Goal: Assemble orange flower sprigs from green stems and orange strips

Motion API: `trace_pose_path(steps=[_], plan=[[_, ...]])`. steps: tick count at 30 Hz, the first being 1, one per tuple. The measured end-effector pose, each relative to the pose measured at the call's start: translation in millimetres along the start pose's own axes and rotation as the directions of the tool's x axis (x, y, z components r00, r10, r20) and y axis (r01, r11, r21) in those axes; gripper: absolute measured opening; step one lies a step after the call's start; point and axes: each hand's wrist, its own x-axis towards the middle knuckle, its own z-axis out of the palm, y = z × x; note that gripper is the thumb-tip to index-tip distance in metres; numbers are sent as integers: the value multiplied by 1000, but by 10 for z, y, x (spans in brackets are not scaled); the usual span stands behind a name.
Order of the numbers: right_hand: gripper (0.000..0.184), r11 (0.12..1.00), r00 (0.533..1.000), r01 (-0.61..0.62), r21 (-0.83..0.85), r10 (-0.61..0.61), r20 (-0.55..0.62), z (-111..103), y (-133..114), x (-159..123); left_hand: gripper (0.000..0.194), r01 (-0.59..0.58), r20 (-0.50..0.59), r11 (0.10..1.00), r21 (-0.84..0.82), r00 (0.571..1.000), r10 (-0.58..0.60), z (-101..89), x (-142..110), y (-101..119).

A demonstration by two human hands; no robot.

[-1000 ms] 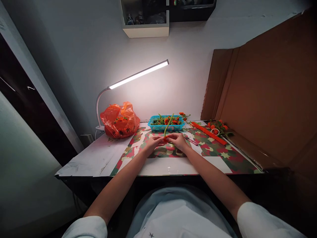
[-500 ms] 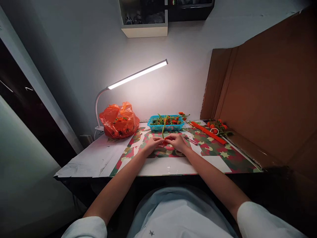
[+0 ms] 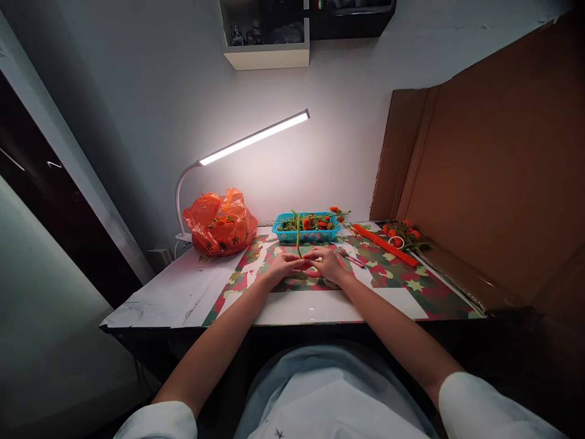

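Note:
Over the middle of the table, my left hand [image 3: 284, 266] and my right hand [image 3: 324, 263] meet fingertip to fingertip. Between them a green flower stem [image 3: 298, 235] stands nearly upright, its lower end pinched in my left fingers. A small orange-red piece [image 3: 304, 261] shows at the stem's base, where my right fingers are closed; whether it is a flower head is too small to tell. Just right of my right hand lies a pink-handled cutting tool [image 3: 351, 259]. Behind both hands sits a blue basket [image 3: 292, 236] of orange flowers and green stems.
An orange plastic bag [image 3: 223, 241] holding flowers stands at the left under a lit desk lamp [image 3: 256, 138]. On the right lie a long orange-red strip [image 3: 384, 245], more orange flowers [image 3: 402, 230] and a white ring [image 3: 395, 242]. A tall cardboard sheet [image 3: 479, 164] borders the right side.
The stem's top has swung left and the stem stands straighter. Both hands keep nearly the same place, with small finger movements.

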Motion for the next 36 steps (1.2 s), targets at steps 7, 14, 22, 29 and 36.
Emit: trace_pose_path(steps=[7,14,22,29,36], plan=[[26,992,992,-115,43,113,48,0,-68,-1,41,-74,-179,996,-42,982,65,-8,69,-38],[39,942,924,-319,104,285,257,-20,24,-2,47,-105,-334,980,-171,942,43,-58,83,22],[44,932,918,-339,132,296,265,-32,-44,43,41,-128,-374,973,-192,926,48,-104,125,-15],[43,922,909,-351,164,292,299,7,19,67,40,-123,-400,963,-238,916,19,-165,161,-10],[45,925,901,-348,154,285,327,2,-29,75,39,-149,-472,953,-263,881,7,-221,159,34]])
